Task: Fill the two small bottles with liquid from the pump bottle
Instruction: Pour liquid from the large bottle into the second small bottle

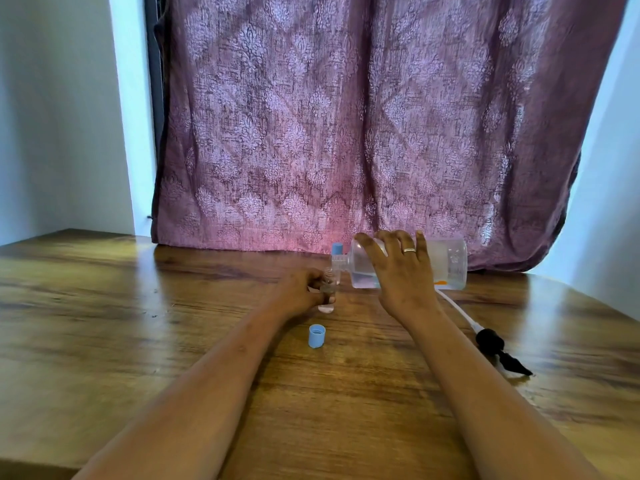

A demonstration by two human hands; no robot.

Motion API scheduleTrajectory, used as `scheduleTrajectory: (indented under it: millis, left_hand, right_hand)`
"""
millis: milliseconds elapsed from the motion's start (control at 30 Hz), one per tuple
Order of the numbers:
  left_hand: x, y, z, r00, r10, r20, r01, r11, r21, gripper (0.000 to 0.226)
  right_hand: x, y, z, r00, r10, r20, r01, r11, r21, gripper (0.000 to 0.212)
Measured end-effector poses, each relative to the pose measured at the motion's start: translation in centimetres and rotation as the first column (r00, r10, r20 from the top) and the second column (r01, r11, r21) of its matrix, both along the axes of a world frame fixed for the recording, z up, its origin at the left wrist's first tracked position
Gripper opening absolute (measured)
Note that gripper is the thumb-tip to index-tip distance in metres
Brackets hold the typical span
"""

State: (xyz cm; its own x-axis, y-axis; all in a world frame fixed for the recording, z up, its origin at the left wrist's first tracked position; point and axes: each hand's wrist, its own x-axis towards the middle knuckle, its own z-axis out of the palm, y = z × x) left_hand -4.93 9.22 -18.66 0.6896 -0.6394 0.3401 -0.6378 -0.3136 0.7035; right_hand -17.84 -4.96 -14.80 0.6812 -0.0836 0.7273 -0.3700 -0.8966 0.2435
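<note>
Beside the loose blue plastic cap [317,336]: pouring underway.
Right hand [398,271] wraps the heavy, slick clear pump bottle [446,265]; left hand [304,289] pinches the light small clear bottle [327,299].

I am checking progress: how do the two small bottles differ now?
The near small bottle is uncapped and held by the left hand; the far small bottle wears a blue cap and stands untouched behind the big bottle's neck. The near one's blue cap lies on the table. Both stand upright.

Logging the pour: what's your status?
Right hand tipping large clear bottle. Left hand steadying open small bottle. Blue cap, pump head lie aside.
</note>
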Motion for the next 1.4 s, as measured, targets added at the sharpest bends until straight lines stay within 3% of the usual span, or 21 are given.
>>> scheduleTrajectory:
  millis: [867, 1000, 1167, 1400]
  left_hand:
    - [0.42, -0.13, 0.01, 1.000, -0.020, 0.008, 0.020, 0.999, 0.034, 0.027]
    - [0.65, -0.15, -0.22, 1.000, -0.018, 0.001, 0.018, 0.999, 0.036, 0.037]
    - [0.50, -0.20, -0.14, 1.000, -0.027, -0.001, 0.027, 1.000, 0.016, 0.023]
    - [0.39, -0.09, 0.04, 1.000, -0.027, -0.005, 0.027, 0.999, 0.037, 0.024]
  right_hand:
    - [-0.13, 0.20, 0.20, 1.000, -0.004, -0.016, 0.004, 1.000, 0.014, 0.090]
    - [-0.19, 0.33, 0.27, 0.999, 0.002, -0.032, -0.002, 1.000, 0.031, 0.089]
    - [-0.35, 0.43, 0.45, 0.999, 0.006, -0.045, -0.004, 0.999, 0.043, 0.088]
    - [-0.39, 0.51, 0.43, 0.999, 0.009, -0.044, -0.007, 0.999, 0.038, 0.090]
